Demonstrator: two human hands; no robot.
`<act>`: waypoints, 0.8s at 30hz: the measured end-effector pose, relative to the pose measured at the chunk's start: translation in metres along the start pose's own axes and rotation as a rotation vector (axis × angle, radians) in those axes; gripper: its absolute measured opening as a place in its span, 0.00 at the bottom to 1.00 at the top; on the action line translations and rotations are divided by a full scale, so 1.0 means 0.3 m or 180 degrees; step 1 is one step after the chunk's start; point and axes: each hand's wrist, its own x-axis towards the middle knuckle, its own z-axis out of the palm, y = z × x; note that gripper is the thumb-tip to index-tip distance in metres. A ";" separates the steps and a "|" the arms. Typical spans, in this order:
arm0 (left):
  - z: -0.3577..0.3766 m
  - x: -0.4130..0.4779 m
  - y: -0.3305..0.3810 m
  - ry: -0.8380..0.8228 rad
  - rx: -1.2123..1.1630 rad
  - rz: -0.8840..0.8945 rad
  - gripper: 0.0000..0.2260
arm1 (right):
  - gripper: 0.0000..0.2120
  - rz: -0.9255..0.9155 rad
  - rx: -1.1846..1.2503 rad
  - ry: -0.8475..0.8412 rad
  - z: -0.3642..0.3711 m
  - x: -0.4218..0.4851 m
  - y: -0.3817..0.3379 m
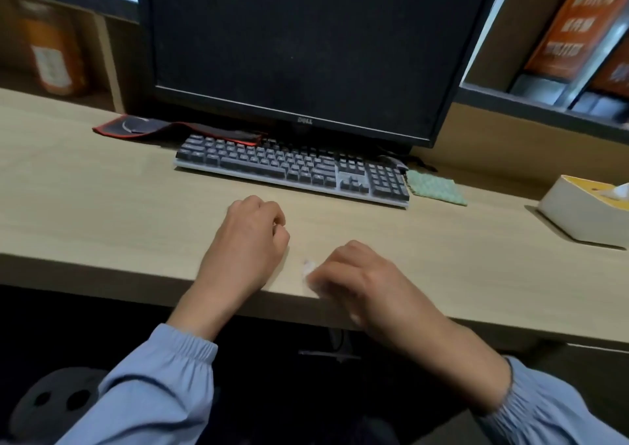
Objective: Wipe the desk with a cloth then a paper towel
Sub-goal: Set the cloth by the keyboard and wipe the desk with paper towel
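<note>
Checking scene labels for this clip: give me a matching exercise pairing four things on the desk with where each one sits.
1 green cloth
2 tissue box
3 mouse pad
4 paper towel

A desk's far right
B under the right hand, near front edge
C by keyboard's right end
D behind keyboard's left end

Pairs: 1-C, 2-A, 3-D, 4-B

Single view: head-worn wide-angle camera, facing forward and down, close above the left hand (250, 240) and right hand (360, 281) at the desk (102, 206) near edge. The monitor (306, 42) beyond the hands fills the upper frame.
</note>
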 end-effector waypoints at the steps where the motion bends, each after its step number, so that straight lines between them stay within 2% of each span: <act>1: -0.002 0.001 -0.002 -0.0012 -0.0022 -0.0015 0.07 | 0.05 0.0153 -0.0127 0.0121 -0.012 0.023 0.055; 4: -0.010 0.000 -0.006 0.0017 -0.0170 -0.0031 0.08 | 0.10 0.1176 -0.0621 0.0553 -0.049 0.082 0.326; 6: -0.016 -0.004 -0.008 0.0087 -0.0291 -0.0090 0.08 | 0.11 0.1439 -0.0673 0.0653 -0.050 0.111 0.356; 8: -0.021 -0.007 -0.007 0.0218 -0.0464 -0.0154 0.07 | 0.08 0.1036 -0.0523 0.0527 -0.006 0.132 0.200; 10: -0.028 -0.009 -0.006 0.0335 -0.0598 -0.0168 0.07 | 0.07 0.0220 -0.0062 0.0211 0.033 0.108 0.002; 12: -0.032 -0.007 -0.012 0.0412 -0.0705 -0.0182 0.07 | 0.05 -0.0176 0.0050 -0.0040 0.037 0.106 -0.043; 13: -0.036 -0.006 -0.015 0.0421 -0.0772 -0.0171 0.08 | 0.04 -0.0033 -0.0112 0.0067 0.027 0.126 0.008; 16: -0.065 -0.003 -0.025 0.0284 -0.0848 -0.0099 0.08 | 0.09 0.1046 -0.0525 0.0492 -0.021 0.185 0.259; 18: -0.097 0.003 -0.045 0.0128 -0.0730 -0.0020 0.07 | 0.11 0.1333 -0.0519 0.0566 -0.033 0.203 0.268; 20: -0.139 0.016 -0.094 0.0095 -0.0518 0.0043 0.06 | 0.10 0.0916 -0.0330 0.0394 0.014 0.224 0.109; 22: -0.184 0.030 -0.164 0.0164 -0.0134 0.0051 0.06 | 0.09 0.0013 0.0049 0.0075 0.066 0.202 -0.094; 24: -0.232 0.037 -0.226 0.0147 0.0336 -0.0044 0.07 | 0.09 -0.0396 0.0177 -0.0103 0.081 0.202 -0.136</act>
